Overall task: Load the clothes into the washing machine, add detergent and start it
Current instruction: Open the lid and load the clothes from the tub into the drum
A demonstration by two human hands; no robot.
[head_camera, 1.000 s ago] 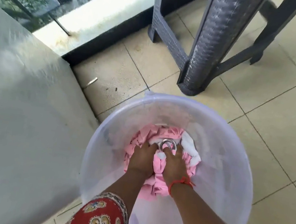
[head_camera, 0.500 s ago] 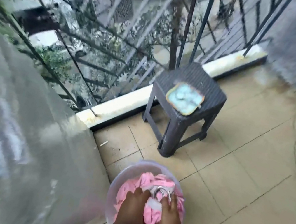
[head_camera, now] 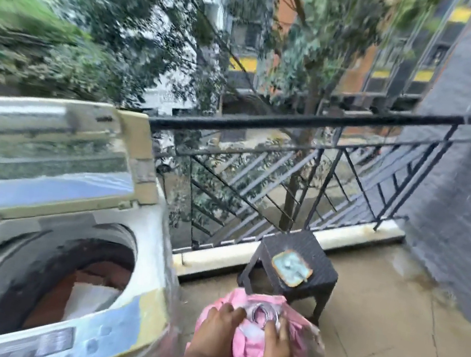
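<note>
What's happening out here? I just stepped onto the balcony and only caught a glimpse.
A person is doing laundry. Both hands, left hand and right hand, grip a bundle of pink clothes held up beside the top-loading washing machine. The machine's lid is raised, and some laundry already lies in the drum. Behind stands a dark stool by the railing. No detergent step is visible yet.

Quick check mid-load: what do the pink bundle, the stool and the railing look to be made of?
Pink bundle: soft woven cloth, matte, judging by its folds and creases under both hands. Stool: probably moulded plastic with a wicker-like texture, dark grey. Railing: most likely painted metal, with thin straight black bars.
</note>
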